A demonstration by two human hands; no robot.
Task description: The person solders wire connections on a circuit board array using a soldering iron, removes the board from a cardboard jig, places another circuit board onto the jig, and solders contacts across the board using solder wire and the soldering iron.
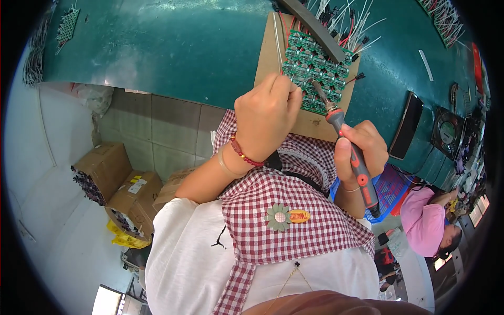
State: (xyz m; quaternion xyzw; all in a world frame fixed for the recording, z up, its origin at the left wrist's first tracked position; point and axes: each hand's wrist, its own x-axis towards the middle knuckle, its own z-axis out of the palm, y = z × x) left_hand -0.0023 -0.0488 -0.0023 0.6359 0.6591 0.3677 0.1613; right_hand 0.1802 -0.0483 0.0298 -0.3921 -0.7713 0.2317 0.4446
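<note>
My right hand point(362, 149) is wrapped around a grey and red soldering iron point(358, 165). The iron's metal tip points up and left, over a panel of small green circuit boards point(328, 81). My left hand point(269, 113) is closed in a pinch at the panel's near left edge; whatever its fingers hold is hidden. A brown cardboard sheet point(268, 58) lies under the panel. Across the panel's far part rests a dark grey bar point(315, 29). White, red and black wires with small black connectors point(359, 76) fan out from the panel's far and right sides.
On the green table point(173, 47), a black phone point(407, 125) and a small black fan point(448, 131) sit to the right. More wired boards point(443, 21) lie far right, others point(67, 26) far left. Cardboard boxes point(136, 197) and a blue basket point(391, 189) are below. A person in pink point(422, 220) sits at right.
</note>
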